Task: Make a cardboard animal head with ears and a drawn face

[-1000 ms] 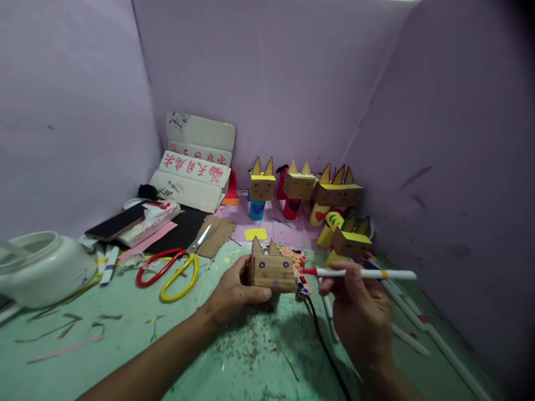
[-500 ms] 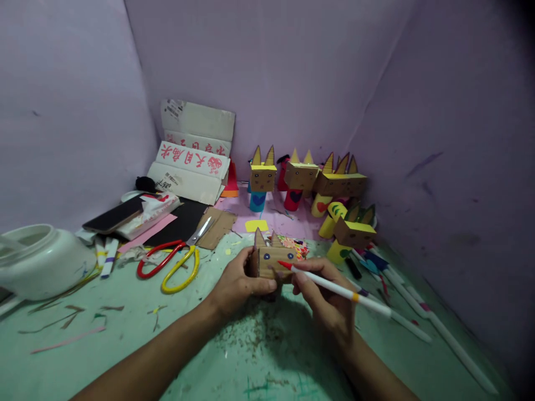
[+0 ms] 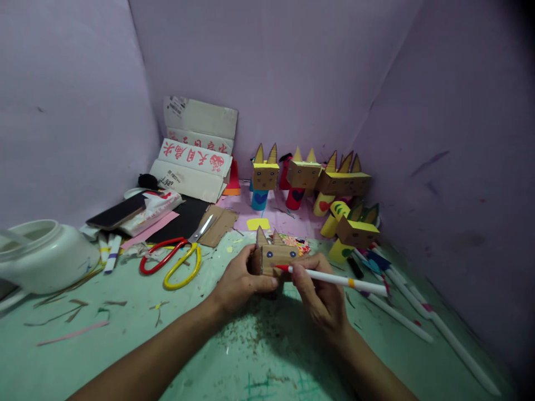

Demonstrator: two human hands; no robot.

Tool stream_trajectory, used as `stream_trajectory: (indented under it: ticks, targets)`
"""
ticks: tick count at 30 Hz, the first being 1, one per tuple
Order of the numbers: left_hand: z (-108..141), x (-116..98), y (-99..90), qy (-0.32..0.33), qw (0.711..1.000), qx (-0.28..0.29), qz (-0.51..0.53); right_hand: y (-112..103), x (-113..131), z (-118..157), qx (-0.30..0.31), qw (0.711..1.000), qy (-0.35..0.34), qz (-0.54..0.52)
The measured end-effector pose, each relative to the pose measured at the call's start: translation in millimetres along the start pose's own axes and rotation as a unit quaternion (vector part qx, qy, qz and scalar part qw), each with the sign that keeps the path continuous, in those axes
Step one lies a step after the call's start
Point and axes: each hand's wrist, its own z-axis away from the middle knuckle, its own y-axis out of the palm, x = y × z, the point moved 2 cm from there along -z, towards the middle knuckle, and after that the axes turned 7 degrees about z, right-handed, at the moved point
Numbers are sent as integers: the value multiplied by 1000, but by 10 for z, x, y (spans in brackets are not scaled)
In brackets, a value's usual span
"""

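Note:
My left hand grips the left side of a small cardboard cat head, its thumb along the lower front edge. The head has two pointed ears and two drawn blue eyes. In my right hand is a white felt-tip pen with a red tip and an orange band. The pen's tip lies at the front of the face, below the eyes; whether it touches the cardboard I cannot tell. My right fingers are close to the head's right side and cover part of it.
Finished cardboard cat figures stand at the back. Left are red-and-yellow scissors, a phone, a white pot and folded white cardboard. Several pens lie at right. Paper scraps litter the green table.
The pen's tip has shifted left and slightly down across the face, and its shaft lies flatter. My left hand keeps its hold on the cat head. The whole view has shifted slightly.

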Motion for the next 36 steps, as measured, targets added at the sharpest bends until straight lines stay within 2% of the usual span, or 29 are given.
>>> stream_trajectory:
  ticks: [21,36]
  targets:
    - [9,-4,-2,-1,1000,-6,-27,16,0,-12,36,999,3,32]
    - [0,-2,-10,2,1000,-5,-27,-2,-5,-34,20,999,10,26]
